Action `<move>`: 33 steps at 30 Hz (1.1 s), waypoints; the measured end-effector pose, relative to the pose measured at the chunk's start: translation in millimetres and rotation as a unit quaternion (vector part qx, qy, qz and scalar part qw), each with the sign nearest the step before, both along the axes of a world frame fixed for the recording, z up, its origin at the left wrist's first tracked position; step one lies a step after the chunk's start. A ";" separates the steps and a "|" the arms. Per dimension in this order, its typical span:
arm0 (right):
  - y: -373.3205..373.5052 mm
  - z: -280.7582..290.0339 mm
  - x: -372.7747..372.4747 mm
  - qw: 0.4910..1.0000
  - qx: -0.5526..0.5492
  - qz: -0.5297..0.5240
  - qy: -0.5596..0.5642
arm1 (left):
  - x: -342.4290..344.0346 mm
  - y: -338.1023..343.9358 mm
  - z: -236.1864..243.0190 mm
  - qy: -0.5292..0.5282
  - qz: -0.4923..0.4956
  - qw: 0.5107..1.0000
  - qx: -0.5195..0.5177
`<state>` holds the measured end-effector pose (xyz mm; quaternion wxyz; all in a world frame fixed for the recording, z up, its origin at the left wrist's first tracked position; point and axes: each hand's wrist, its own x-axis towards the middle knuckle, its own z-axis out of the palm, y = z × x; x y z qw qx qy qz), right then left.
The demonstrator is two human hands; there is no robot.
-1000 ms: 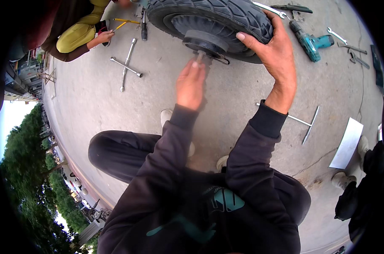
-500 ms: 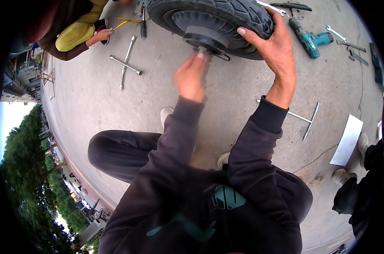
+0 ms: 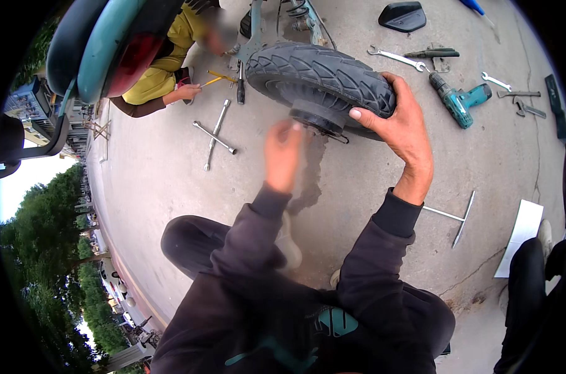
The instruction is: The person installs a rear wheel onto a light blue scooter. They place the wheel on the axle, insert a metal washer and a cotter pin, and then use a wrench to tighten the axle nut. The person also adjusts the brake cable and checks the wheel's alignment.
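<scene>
A thick black scooter wheel (image 3: 320,78) with a chunky tread leans in front of me, its dark round hub (image 3: 317,117) facing my way. My right hand (image 3: 402,128) grips the tyre's right side, thumb on the sidewall and fingers over the tread. Close to the hub's near end is my left hand (image 3: 281,156), smeared by motion. Its fingers look curled together, and whatever they pinch is too blurred to make out. A short dark wire or lever sticks out beside the hub. Behind the wheel stands the teal scooter frame (image 3: 255,31) with a spring.
A cross wrench (image 3: 215,135) lies at left, near a screwdriver (image 3: 240,87). To the right are a cordless drill (image 3: 459,100), several spanners, pliers (image 3: 432,53) and a T-handle wrench (image 3: 464,215). A person in yellow (image 3: 161,78) crouches at far left; another's leg (image 3: 523,293) is at right.
My view has tilted up, bringing in the scooter's frame and teal rear body. My left hand has shifted slightly left of the axle and is more blurred. The right hand keeps its hold.
</scene>
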<state>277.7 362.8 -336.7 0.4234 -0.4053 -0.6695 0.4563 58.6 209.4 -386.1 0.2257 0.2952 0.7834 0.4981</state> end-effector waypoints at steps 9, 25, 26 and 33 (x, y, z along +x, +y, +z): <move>53.9 23.4 -6.5 0.968 -0.070 0.238 -0.049 | 29.8 43.1 151.7 -0.318 -0.125 0.936 -0.082; 19.3 101.5 -18.1 0.972 0.097 0.104 -0.190 | -13.8 79.5 158.7 -0.541 -0.167 0.823 0.038; 11.0 115.0 -20.8 0.971 0.111 0.078 -0.196 | -19.1 74.6 161.2 -0.541 -0.171 0.823 0.039; -50.8 142.1 -63.1 0.965 0.128 -0.084 -0.211 | -50.0 79.3 194.1 -0.444 -0.228 0.866 0.040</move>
